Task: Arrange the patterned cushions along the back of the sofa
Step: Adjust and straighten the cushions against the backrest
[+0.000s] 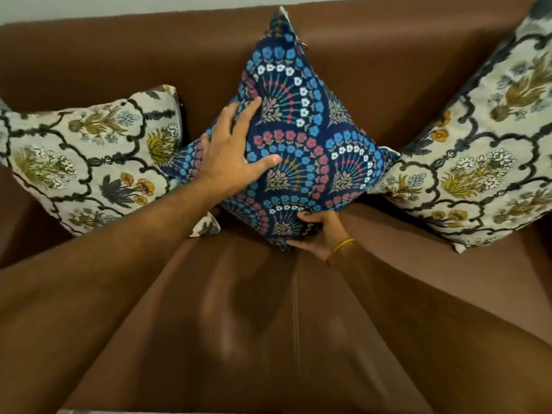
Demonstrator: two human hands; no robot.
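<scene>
Cushions line the back of the brown sofa (89,55). At the left, a cream cushion (86,156) leans tilted, its right edge tucked behind the blue cushion (298,130). That blue cushion stands on one corner in the middle, top corner reaching the sofa's upper edge. The left hand (233,150) lies flat and spread on its face; the right hand (319,234), a yellow band (343,245) at the wrist, grips its bottom corner. Another cream cushion (484,150) touches its right corner. Bare seat (268,324) stretches in front.
</scene>
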